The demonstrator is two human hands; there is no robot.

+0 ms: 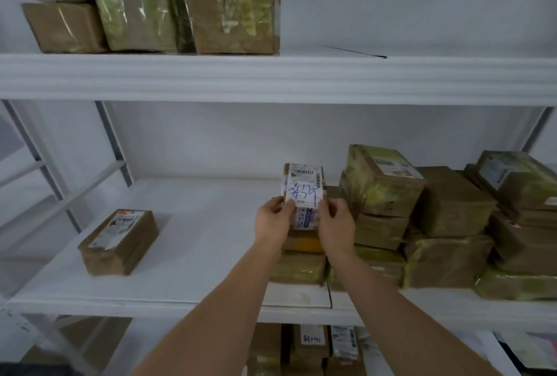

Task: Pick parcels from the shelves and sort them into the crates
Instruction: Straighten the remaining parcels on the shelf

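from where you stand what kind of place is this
Probably a parcel storeroom or small courier depot. White shelves hold stacks of taped cardboard parcels, several with printed shipping labels. The left hand and right hand hold a labelled parcel with handwriting in blue marker.

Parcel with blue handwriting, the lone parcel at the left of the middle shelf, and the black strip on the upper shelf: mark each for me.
Handwritten parcel [303,194]: head view, white label.
Lone parcel [120,240]: head view, top face.
Black strip [355,52]: head view, mid-length.
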